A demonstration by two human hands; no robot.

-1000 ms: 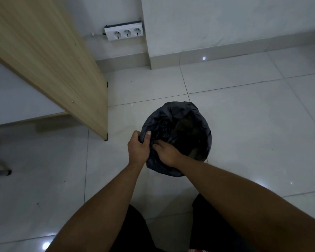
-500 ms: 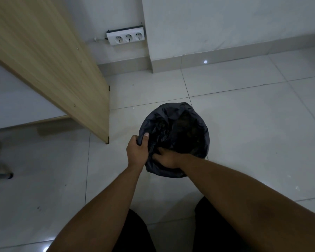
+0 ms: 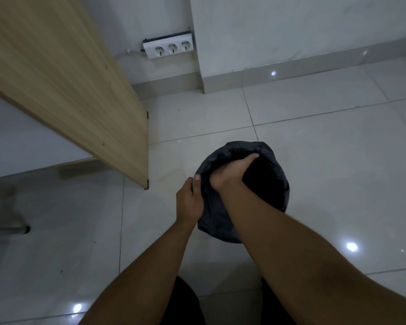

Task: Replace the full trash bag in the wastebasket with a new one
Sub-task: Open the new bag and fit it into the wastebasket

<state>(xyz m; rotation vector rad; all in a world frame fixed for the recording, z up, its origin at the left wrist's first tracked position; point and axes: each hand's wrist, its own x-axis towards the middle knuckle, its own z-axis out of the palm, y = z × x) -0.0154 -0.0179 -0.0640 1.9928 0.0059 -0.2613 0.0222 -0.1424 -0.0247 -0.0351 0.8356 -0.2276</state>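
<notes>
A round wastebasket stands on the white tile floor, fully covered by a black trash bag (image 3: 274,184) folded over its rim. My left hand (image 3: 189,200) pinches the bag's edge at the near-left rim, thumb on top. My right hand (image 3: 230,171) reaches inside the opening, its fingers pressed against the bag along the far-left inner wall. The inside of the bag is dark and I cannot see any contents. The basket itself is hidden under the bag.
A wooden desk side panel (image 3: 80,95) stands to the left, its lower corner close to the basket. A white triple socket strip (image 3: 171,48) hangs on the wall behind. A metal chair leg (image 3: 7,231) lies at far left. Open tile floor spreads to the right.
My right hand has moved from the near rim up and deeper into the bag, along its far-left inner side. My left hand keeps its pinch on the rim.
</notes>
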